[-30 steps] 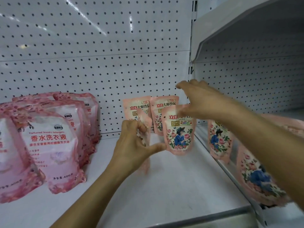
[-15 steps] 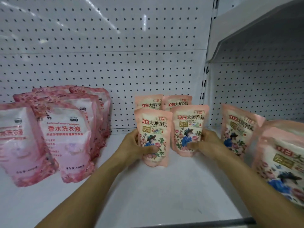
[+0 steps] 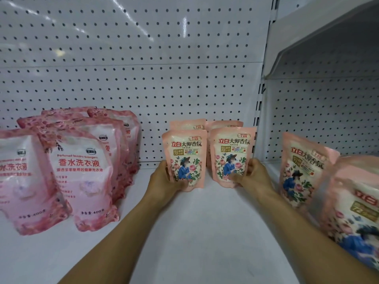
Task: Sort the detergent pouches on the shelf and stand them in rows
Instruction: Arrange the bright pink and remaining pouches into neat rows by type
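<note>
Detergent pouches stand on the white shelf (image 3: 194, 232). The left hand (image 3: 164, 179) grips the front left pouch (image 3: 185, 158) at its lower edge; the right hand (image 3: 253, 176) grips the front right pouch (image 3: 232, 156), just beside it. Both are upright, peach-pink, w/ "立白 大师香氛", "72小时" and a "3.8元" tag. Two more pouches (image 3: 205, 125) stand behind them, near the pegboard wall (image 3: 143, 68). At left a group of bigger pink pouches (image 3: 82, 171) reads "香水洗衣液", "Perfumed laundry detergent", approx. "400" at bottom. At right two more 立白 pouches (image 3: 303, 169), tilted, the nearest blurred.
</note>
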### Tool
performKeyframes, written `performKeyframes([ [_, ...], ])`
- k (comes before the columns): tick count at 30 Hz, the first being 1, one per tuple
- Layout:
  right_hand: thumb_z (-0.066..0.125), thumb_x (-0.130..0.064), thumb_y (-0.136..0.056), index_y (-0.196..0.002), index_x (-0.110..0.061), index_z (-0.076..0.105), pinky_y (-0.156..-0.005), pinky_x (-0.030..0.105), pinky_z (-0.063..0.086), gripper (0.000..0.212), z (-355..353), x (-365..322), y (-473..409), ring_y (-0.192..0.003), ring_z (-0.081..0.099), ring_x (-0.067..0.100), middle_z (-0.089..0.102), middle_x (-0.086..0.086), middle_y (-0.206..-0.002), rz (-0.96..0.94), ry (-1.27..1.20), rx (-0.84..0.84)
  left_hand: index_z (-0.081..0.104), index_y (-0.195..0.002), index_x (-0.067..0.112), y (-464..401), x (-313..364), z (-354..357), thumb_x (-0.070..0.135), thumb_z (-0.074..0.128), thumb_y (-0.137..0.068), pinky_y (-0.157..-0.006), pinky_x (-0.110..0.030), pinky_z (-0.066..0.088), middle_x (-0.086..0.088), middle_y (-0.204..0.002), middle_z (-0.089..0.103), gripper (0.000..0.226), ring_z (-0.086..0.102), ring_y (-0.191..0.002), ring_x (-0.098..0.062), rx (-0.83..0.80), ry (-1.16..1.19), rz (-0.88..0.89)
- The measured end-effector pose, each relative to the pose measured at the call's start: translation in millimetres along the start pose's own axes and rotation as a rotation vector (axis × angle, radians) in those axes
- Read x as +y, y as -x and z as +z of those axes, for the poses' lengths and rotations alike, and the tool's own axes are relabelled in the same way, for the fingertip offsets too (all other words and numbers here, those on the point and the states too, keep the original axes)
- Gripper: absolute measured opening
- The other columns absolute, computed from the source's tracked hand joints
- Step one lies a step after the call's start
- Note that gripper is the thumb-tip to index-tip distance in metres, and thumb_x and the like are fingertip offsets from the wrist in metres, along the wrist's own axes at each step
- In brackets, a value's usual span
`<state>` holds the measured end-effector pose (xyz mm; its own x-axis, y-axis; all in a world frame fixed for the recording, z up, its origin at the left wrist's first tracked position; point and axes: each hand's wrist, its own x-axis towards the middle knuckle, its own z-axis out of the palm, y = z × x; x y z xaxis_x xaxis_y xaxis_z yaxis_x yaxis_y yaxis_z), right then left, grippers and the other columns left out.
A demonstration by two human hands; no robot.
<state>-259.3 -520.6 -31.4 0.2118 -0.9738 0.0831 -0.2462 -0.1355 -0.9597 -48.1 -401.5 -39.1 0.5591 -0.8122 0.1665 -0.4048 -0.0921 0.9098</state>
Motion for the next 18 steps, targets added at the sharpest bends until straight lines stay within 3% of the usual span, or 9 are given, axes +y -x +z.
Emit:
performKeyframes([
  [4, 0.078, -0.002, -0.077, -0.103, -0.012, 0.051, -0.061, 0.025, 0.052, 0.039, 3.1, 0.7, -1.3, -0.077, 0.062, 0.005, 0.063, -0.005, -0.090, -0.049, 0.001, 0.074, 0.054, -0.112, 0.019, -7.8, -0.9, 6.5, 0.015, 0.084, -0.076, -0.070, -0.020, 0.052, 0.006, -0.104, 0.066, 0.047, 0.063, -0.086, -0.004, 0.097, -0.020, -0.017],
  [7, 0.078, -0.005, -0.077, -0.104, -0.013, 0.053, -0.069, 0.033, 0.056, 0.038, 5.3, 2.8, -3.9, -0.081, 0.064, 0.011, 0.066, -0.002, -0.096, -0.055, 0.000, 0.088, 0.053, -0.111, 0.020, -12.7, -2.2, 15.6, 0.018, 0.083, -0.077, -0.083, -0.033, 0.056, 0.005, -0.109, 0.067, 0.045, 0.065, -0.095, -0.013, 0.125, -0.034, -0.008],
  [11, 0.076, -0.007, -0.080, -0.109, -0.013, 0.054, -0.059, 0.020, 0.046, 0.037, 10.7, 4.6, -4.4, -0.080, 0.062, 0.003, 0.065, -0.004, -0.097, -0.072, 0.007, 0.077, 0.050, -0.114, 0.021, -13.0, -2.7, 21.8, 0.018, 0.079, -0.081, -0.081, -0.029, 0.054, 0.007, -0.112, 0.064, 0.044, 0.063, -0.098, -0.012, 0.125, -0.028, 0.020],
  [18, 0.073, -0.010, -0.083, -0.112, -0.017, 0.051, -0.065, 0.023, 0.049, 0.037, 14.1, 4.9, -1.9, -0.092, 0.065, 0.013, 0.066, -0.004, -0.105, -0.073, 0.029, 0.098, 0.044, -0.114, 0.024, -14.1, -4.9, 23.0, 0.020, 0.077, -0.084, -0.083, -0.029, 0.051, 0.002, -0.123, 0.062, 0.044, 0.060, -0.105, -0.013, 0.108, -0.047, 0.042],
])
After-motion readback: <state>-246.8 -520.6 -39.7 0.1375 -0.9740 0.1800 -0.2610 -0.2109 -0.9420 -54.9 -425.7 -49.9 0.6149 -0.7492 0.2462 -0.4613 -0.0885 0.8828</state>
